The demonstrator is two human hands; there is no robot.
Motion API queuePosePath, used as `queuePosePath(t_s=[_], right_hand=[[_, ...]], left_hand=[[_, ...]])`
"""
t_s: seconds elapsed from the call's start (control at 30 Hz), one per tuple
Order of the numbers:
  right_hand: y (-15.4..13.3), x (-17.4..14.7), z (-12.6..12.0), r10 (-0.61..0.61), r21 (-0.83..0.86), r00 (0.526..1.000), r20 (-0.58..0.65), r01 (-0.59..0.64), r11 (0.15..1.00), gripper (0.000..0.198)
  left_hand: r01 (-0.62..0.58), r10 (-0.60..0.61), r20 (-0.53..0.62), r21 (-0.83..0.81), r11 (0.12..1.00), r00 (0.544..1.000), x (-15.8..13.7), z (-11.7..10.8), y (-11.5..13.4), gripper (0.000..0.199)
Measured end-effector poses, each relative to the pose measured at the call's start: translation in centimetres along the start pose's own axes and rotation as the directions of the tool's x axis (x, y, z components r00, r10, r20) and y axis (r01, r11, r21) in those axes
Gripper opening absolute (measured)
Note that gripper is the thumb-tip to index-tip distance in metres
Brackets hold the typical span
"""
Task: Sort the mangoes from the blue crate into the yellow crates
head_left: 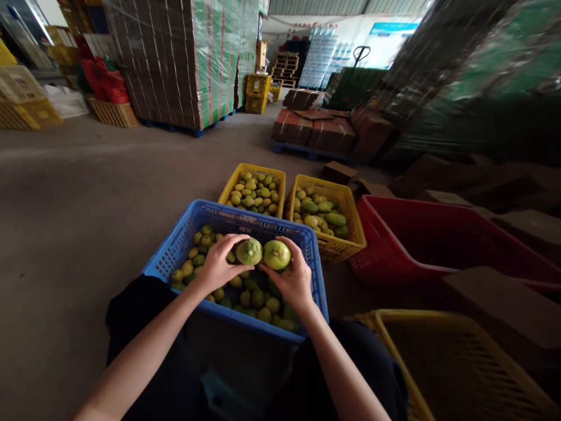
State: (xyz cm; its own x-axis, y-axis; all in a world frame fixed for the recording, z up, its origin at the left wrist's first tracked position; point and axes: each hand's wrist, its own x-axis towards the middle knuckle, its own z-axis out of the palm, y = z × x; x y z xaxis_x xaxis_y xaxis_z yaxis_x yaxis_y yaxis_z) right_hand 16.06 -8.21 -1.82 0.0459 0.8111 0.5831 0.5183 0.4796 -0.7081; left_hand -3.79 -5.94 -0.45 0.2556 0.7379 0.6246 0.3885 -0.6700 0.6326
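Observation:
Above the blue crate (321, 286), my left hand (219, 266) is closed around a greenish lemon (249, 251), thumb below and fingers on top. A second, slightly yellower lemon (277, 255) is gripped by my right hand (297, 279). Both fruits are held side by side, nearly touching, with their ends turned toward me. Many green and yellow lemons (258, 298) lie in the blue crate between my knees, partly hidden by my hands. A dark gap shows in the middle of the pile.
Two yellow crates of lemons, one on the left (224, 192) and one on the right (339, 248), stand behind the blue crate. A large red bin (379, 254) is at the right, with another yellow crate (397, 351) nearer me. Wrapped carton stacks (162, 64) rise behind.

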Motion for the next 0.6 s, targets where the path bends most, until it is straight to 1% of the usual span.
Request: queuePosePath(t_s=[0.07,0.13,0.2,0.27,0.37,0.47,0.53,0.6], right_hand=[[0.0,0.1,0.0,0.091,0.171,0.996,0.017,-0.092,0.981,0.067],[0.0,0.3,0.0,0.183,0.328,0.98,0.071,-0.196,0.924,0.068],[0.0,0.7,-0.2,0.268,0.441,0.952,0.149,-0.306,0.844,0.066],[-0.1,1.1,-0.5,0.335,0.528,0.917,0.216,-0.399,0.75,0.066],[0.0,1.3,-0.8,0.401,0.608,0.868,0.295,-0.494,0.622,0.067],[0.4,1.3,-0.7,0.437,0.668,0.835,0.335,-0.537,0.516,0.06],[0.6,1.3,-0.5,0.45,0.7,0.815,0.366,-0.559,0.445,0.054],[0.7,1.3,-0.4,0.451,0.717,0.797,0.402,-0.581,0.386,0.05]], left_hand=[[0.108,-0.106,0.019,-0.107,0.988,0.994,0.1,-0.3,0.0,0.057],[0.243,-0.238,0.051,-0.245,0.938,0.97,0.2,-0.5,-0.1,0.06],[0.373,-0.356,0.121,-0.401,0.837,0.927,0.4,-0.5,-0.2,0.063],[0.473,-0.437,0.206,-0.549,0.689,0.876,0.5,-0.5,-0.4,0.064],[0.534,-0.531,0.257,-0.702,0.472,0.807,0.7,-0.4,-0.7,0.058],[0.576,-0.593,0.329,-0.764,0.29,0.735,0.6,-0.7,-0.9,0.052],[0.598,-0.605,0.375,-0.772,0.216,0.702,0.5,-0.9,-1.0,0.05],[0.614,-0.612,0.393,-0.765,0.198,0.687,0.4,-1.1,-1.2,0.048]])
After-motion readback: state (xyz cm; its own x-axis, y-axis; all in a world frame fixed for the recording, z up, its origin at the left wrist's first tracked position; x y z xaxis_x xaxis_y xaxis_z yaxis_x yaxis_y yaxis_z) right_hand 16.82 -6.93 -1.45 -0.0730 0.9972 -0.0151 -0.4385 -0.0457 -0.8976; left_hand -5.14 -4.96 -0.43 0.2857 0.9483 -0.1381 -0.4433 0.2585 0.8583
